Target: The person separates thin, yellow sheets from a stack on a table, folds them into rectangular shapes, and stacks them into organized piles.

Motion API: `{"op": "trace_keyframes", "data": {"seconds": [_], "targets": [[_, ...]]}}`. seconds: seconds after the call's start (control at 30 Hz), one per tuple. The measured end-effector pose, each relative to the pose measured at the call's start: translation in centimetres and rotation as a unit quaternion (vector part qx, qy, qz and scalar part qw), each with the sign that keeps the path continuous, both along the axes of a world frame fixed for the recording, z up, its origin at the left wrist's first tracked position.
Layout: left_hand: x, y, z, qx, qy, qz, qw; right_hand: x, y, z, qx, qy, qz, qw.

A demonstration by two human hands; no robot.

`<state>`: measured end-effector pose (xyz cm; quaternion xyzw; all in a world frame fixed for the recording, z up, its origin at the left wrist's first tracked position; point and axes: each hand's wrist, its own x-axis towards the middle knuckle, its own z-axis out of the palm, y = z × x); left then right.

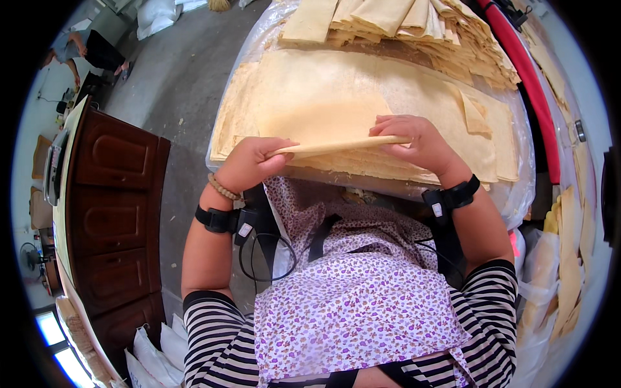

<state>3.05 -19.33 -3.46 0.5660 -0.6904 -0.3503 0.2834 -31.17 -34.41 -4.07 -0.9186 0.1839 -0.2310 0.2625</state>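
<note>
A pale yellow tofu skin sheet [339, 147] is stretched between my hands, its near edge folded or rolled into a narrow band. My left hand [253, 160] pinches the band's left end, thumb and fingers closed on it. At the other end my right hand [422, 145] grips it, fingertips over the top. Behind the band, the sheet spreads over a broad flat stack of similar sheets [304, 74], so where one ends and the other starts is hard to see. A corner of one sheet [475, 115] lies folded over at the stack's right.
Folded sheets [388, 22] are heaped at the table's far side. Clear plastic [524, 161] hangs round its edge, with a red bar [527, 77] along the right. At left stands a dark wooden cabinet [116, 207]. Another person [94, 52] is far left; white sacks [152, 355] lie lower left.
</note>
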Motion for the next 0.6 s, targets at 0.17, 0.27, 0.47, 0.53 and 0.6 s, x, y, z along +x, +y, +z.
{"op": "trace_keyframes", "data": {"seconds": [0.17,0.27,0.47,0.53,0.6], "targets": [[2.5,-0.2,-2.1,0.105,0.136,0.071,0.983,-0.5,-0.6,-1.0,0.367,0.006,-0.107,0.924],[3.1,-0.5,-2.9,0.096,0.192,0.102,0.971,0.2,-1.0,-1.7,0.453,-0.067,-0.139,0.878],[1.1,1.1,-2.9,0.079,0.266,0.151,0.949,2.0,-0.7,-2.9,0.411,-0.091,-0.205,0.884],[0.7,1.1,-2.9,0.056,0.278,0.143,0.948,2.7,-0.6,-4.5,0.424,-0.177,-0.225,0.859],[0.2,0.3,-3.8,0.042,0.264,0.185,0.946,2.5,-1.1,-5.8,0.393,-0.166,-0.248,0.870]]}}
